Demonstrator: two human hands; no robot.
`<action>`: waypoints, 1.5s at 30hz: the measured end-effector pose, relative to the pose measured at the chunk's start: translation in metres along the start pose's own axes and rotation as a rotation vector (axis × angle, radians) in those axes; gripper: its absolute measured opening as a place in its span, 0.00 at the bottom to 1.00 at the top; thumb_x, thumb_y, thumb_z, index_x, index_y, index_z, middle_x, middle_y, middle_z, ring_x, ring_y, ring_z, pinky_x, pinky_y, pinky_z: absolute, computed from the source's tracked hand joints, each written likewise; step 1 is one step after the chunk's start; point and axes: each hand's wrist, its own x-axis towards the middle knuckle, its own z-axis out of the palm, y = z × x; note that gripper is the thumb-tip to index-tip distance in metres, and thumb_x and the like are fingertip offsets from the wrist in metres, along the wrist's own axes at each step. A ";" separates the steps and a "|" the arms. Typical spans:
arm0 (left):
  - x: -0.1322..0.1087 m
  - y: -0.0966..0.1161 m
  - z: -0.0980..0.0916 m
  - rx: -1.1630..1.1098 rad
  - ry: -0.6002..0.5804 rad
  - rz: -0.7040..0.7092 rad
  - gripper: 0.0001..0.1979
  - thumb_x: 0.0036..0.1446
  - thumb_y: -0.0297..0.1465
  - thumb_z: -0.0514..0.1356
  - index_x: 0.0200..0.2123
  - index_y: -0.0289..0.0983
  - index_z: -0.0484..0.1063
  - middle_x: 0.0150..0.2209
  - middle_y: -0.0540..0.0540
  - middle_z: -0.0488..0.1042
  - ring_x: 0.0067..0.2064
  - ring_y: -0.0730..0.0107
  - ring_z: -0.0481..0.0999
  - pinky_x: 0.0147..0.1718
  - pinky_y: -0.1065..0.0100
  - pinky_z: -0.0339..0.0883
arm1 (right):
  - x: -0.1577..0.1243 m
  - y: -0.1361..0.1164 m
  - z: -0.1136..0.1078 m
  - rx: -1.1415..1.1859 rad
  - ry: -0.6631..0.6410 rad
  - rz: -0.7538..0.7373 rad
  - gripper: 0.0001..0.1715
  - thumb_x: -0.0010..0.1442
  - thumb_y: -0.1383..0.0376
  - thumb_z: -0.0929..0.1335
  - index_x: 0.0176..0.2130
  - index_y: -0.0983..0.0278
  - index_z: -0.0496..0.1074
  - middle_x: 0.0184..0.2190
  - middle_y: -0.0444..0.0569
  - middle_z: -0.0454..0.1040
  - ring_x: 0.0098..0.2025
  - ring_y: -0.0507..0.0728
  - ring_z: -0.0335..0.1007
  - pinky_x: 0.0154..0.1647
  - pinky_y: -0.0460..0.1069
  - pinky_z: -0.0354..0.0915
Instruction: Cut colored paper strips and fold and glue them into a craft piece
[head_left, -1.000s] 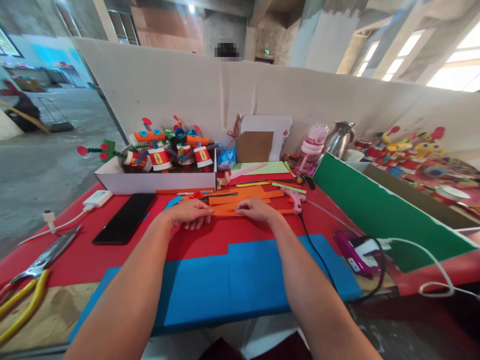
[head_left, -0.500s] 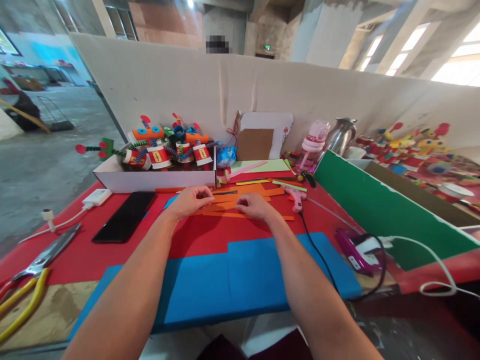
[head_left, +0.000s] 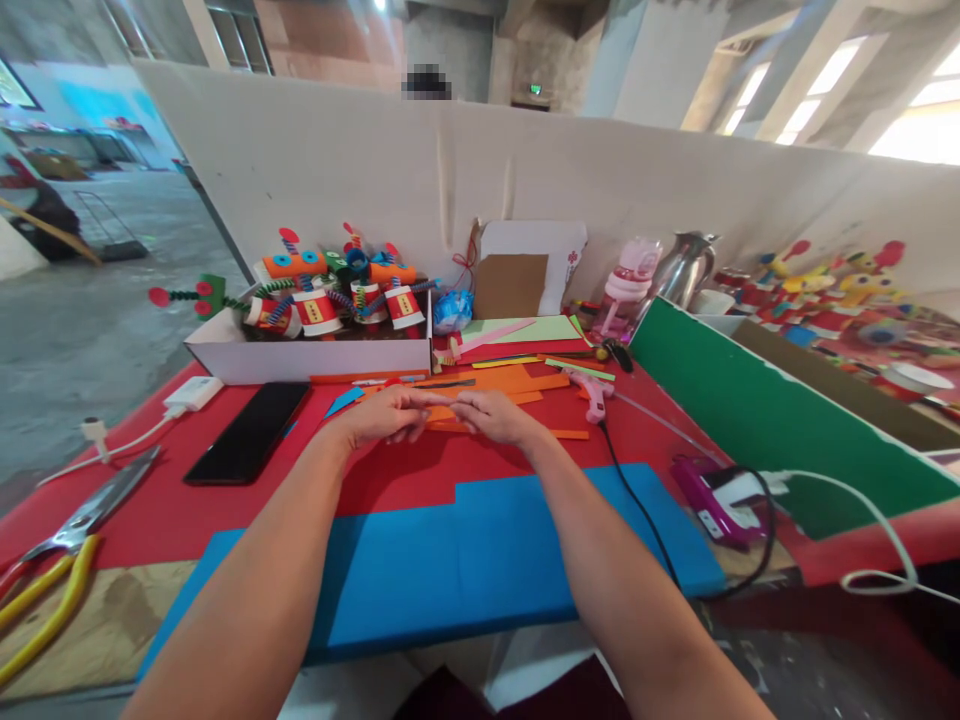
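Note:
My left hand (head_left: pixel 391 413) and my right hand (head_left: pixel 493 416) meet over a pile of orange paper strips (head_left: pixel 510 381) on the red sheet (head_left: pixel 405 468). The fingertips of both hands come together in a pinch on one thin orange strip (head_left: pixel 564 434), which runs out to the right of my right hand. A large blue sheet (head_left: pixel 465 555) lies in front of my forearms.
A white box of paper-cup figures (head_left: pixel 315 345) stands behind the strips. A black phone (head_left: pixel 247 435) and a charger (head_left: pixel 193 394) lie left, scissors (head_left: pixel 90 515) further left. A pink glue gun (head_left: pixel 590 396), a purple device (head_left: pixel 712 505) and a green board (head_left: pixel 765 430) are right.
My two hands have drawn closer together until their fingertips meet over the orange strips. The view has tilted slightly.

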 end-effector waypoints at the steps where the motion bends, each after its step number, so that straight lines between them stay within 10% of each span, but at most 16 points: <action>1: 0.000 -0.001 -0.002 -0.003 0.016 0.001 0.25 0.51 0.33 0.55 0.53 0.36 0.70 0.17 0.54 0.68 0.16 0.79 0.59 0.17 0.75 0.53 | -0.001 0.002 -0.002 -0.006 0.017 0.012 0.16 0.66 0.64 0.58 0.27 0.64 0.63 0.19 0.39 0.63 0.23 0.49 0.60 0.28 0.44 0.56; 9: 0.003 -0.005 -0.004 -0.016 0.207 0.019 0.14 0.51 0.41 0.59 0.33 0.36 0.74 0.15 0.54 0.65 0.16 0.79 0.59 0.17 0.75 0.52 | 0.001 0.007 -0.003 -0.172 0.224 -0.017 0.19 0.64 0.61 0.61 0.24 0.65 0.65 0.20 0.41 0.64 0.25 0.49 0.59 0.28 0.44 0.51; 18: 0.012 -0.015 -0.014 -0.231 0.934 0.044 0.13 0.47 0.41 0.58 0.26 0.36 0.70 0.14 0.55 0.64 0.15 0.79 0.60 0.15 0.76 0.55 | 0.002 -0.001 0.009 -0.291 0.114 -0.004 0.13 0.62 0.62 0.65 0.29 0.65 0.73 0.24 0.44 0.71 0.27 0.50 0.63 0.27 0.44 0.50; 26: 0.013 -0.016 -0.012 -0.230 0.977 0.038 0.12 0.46 0.39 0.58 0.25 0.36 0.69 0.14 0.55 0.64 0.14 0.80 0.60 0.15 0.76 0.55 | 0.005 -0.004 0.021 -0.336 0.000 -0.090 0.10 0.57 0.66 0.70 0.41 0.66 0.74 0.40 0.51 0.74 0.41 0.55 0.69 0.40 0.47 0.60; 45: 0.014 -0.019 -0.011 -0.192 0.954 0.028 0.12 0.48 0.40 0.57 0.25 0.36 0.69 0.14 0.55 0.64 0.14 0.79 0.59 0.15 0.76 0.54 | 0.008 0.002 0.021 -0.324 -0.060 -0.098 0.11 0.57 0.65 0.70 0.41 0.65 0.76 0.38 0.50 0.75 0.41 0.55 0.70 0.42 0.47 0.62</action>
